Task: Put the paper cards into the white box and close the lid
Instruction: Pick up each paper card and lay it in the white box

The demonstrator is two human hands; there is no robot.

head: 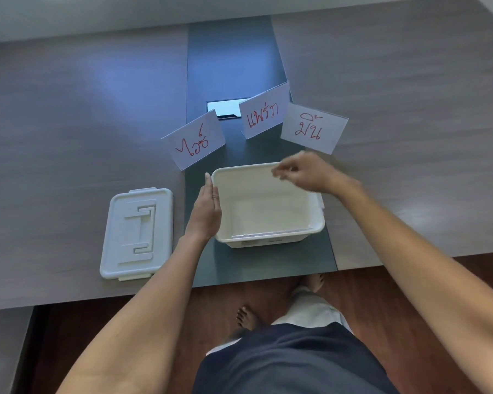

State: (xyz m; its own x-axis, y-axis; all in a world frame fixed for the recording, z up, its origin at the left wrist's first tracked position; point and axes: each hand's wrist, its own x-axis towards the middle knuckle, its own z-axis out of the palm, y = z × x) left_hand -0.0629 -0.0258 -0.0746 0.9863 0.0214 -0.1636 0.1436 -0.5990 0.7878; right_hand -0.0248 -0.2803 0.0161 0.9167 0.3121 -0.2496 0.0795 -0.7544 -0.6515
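Note:
The white box (pixel 268 236) stands open and empty on the dark middle strip of the table. Its lid (pixel 138 233) lies flat to the left. Three folded paper cards with red writing stand behind the box: a left card (pixel 194 139), a middle card (pixel 264 110) and a right card (pixel 313 127). My left hand (pixel 207 207) rests flat against the box's left wall, fingers straight, holding nothing. My right hand (pixel 302 170) hovers blurred over the box's far right corner, just below the right card, fingers loosely curled with nothing in them.
A rectangular cable hatch (pixel 225 109) sits in the dark strip behind the cards. The table's near edge (pixel 239 281) runs just below the box and lid. Wooden floor and my bare feet (pixel 246 317) show beneath.

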